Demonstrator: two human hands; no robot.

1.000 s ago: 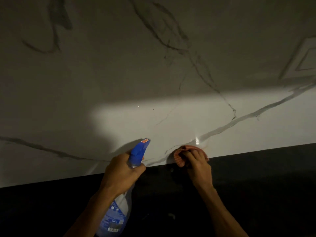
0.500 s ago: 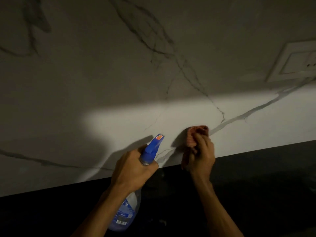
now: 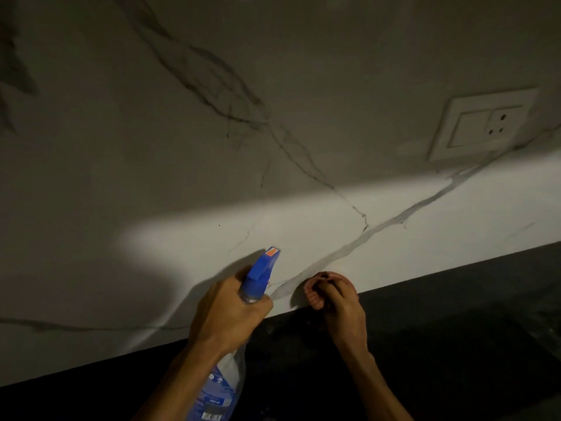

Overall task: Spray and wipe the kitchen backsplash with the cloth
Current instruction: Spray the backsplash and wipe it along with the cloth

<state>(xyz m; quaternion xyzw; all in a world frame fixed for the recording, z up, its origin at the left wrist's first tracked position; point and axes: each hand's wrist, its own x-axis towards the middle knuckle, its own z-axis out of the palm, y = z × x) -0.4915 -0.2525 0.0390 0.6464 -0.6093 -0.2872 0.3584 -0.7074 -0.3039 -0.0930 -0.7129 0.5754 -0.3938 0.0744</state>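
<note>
The backsplash (image 3: 273,141) is white marble with grey veins, partly lit by a bright band low down. My left hand (image 3: 226,314) grips the neck of a clear spray bottle (image 3: 221,387) with a blue trigger head whose nozzle points at the wall. My right hand (image 3: 341,305) presses a bunched reddish cloth (image 3: 312,294) against the bottom of the backsplash, just above the counter edge. Most of the cloth is hidden under my fingers.
A dark countertop (image 3: 455,329) runs along the bottom of the wall. A white switch-and-socket plate (image 3: 482,124) sits on the wall at upper right.
My right hand with the cloth went up the wall, then came back down to its base. The view has shifted, bringing the socket plate further into frame.
</note>
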